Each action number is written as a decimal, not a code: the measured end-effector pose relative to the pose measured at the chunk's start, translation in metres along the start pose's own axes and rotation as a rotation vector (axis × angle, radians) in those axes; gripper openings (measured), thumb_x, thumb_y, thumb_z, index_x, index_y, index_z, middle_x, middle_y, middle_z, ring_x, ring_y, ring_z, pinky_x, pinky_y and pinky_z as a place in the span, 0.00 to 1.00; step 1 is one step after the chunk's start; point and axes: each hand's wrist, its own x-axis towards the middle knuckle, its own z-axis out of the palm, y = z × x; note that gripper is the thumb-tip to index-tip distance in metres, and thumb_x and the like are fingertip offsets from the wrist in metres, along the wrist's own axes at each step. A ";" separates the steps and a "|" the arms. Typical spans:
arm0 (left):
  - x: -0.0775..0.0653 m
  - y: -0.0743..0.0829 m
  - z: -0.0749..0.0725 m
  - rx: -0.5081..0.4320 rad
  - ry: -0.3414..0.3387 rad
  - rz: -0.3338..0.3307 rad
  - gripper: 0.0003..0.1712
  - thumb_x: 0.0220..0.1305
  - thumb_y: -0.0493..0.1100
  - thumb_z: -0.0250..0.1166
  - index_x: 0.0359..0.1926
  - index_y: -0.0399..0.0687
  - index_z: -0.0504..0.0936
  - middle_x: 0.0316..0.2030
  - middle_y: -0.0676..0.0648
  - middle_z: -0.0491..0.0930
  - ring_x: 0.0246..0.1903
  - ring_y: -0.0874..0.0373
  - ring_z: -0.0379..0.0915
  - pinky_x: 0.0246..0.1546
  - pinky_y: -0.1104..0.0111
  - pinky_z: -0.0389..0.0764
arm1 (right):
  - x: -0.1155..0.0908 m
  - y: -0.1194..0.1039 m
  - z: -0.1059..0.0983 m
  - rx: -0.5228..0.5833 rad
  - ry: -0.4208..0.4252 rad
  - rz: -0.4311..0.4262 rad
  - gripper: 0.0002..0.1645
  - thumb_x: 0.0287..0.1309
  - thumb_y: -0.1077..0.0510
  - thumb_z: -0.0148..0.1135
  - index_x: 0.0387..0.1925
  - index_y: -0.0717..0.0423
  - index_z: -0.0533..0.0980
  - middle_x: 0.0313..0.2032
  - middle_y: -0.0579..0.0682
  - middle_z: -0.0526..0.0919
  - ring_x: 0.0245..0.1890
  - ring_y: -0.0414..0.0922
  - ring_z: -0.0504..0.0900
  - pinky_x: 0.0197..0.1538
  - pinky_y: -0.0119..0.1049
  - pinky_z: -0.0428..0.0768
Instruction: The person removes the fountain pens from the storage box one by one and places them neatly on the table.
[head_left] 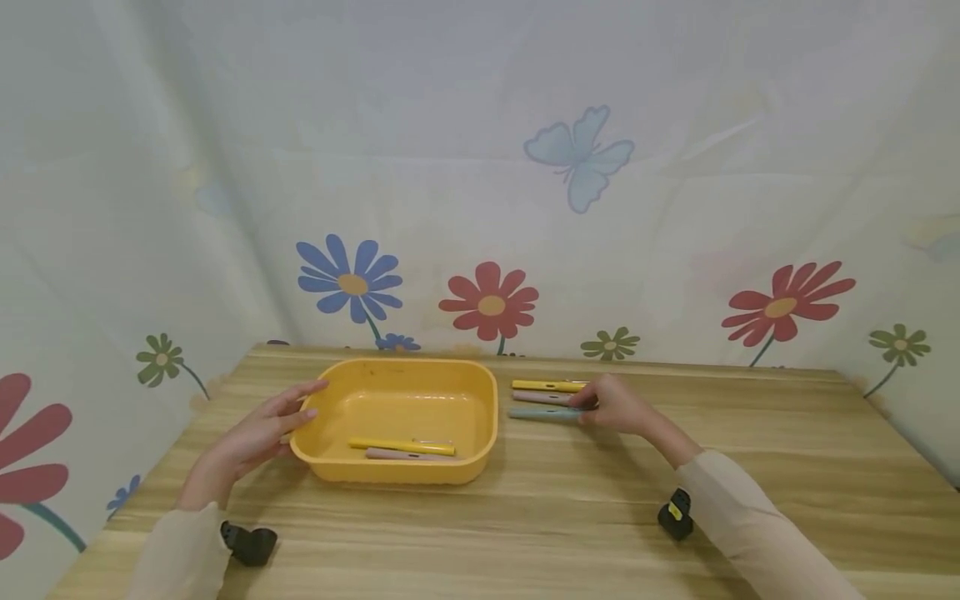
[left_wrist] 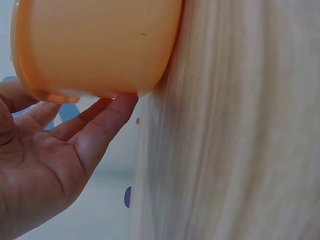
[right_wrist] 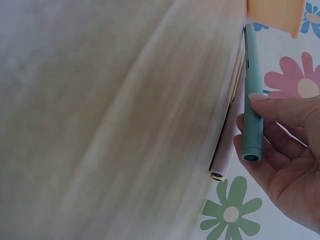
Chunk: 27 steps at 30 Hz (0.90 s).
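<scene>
A yellow plastic basin (head_left: 405, 473) stands on the table, and my left hand (head_left: 258, 429) holds its left end. In the left wrist view, the fingers (left_wrist: 107, 120) of that hand lie against the outside wall. A yellow pen (head_left: 401, 447) and a pinkish pen (head_left: 408, 456) lie inside the basin near its front wall. Right of the basin, my right hand (head_left: 615, 406) pinches a teal pen (right_wrist: 253, 85) between thumb and fingers. Just behind it lie another pinkish pen (head_left: 536, 397) and another yellow pen (head_left: 543, 386), side by side.
The wood-grain table (head_left: 570, 517) ends at the back against a flower-printed cloth (head_left: 675, 208). Each wrist wears a black camera, one on the left (head_left: 251, 544) and one on the right (head_left: 675, 517).
</scene>
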 end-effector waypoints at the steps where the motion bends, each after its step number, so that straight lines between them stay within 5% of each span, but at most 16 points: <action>1: 0.000 0.000 0.000 0.003 0.001 0.000 0.34 0.67 0.44 0.51 0.70 0.44 0.48 0.69 0.33 0.35 0.63 0.32 0.46 0.46 0.54 0.76 | 0.001 0.000 0.000 -0.002 -0.003 -0.002 0.10 0.42 0.72 0.64 0.32 0.71 0.81 0.30 0.58 0.84 0.31 0.45 0.82 0.32 0.33 0.80; 27: 0.001 0.000 -0.001 0.019 -0.005 0.004 0.35 0.67 0.45 0.51 0.70 0.44 0.47 0.69 0.33 0.35 0.63 0.31 0.45 0.47 0.52 0.74 | -0.001 0.004 0.000 -0.094 -0.057 -0.023 0.11 0.40 0.71 0.66 0.32 0.69 0.81 0.30 0.55 0.85 0.30 0.42 0.81 0.33 0.32 0.79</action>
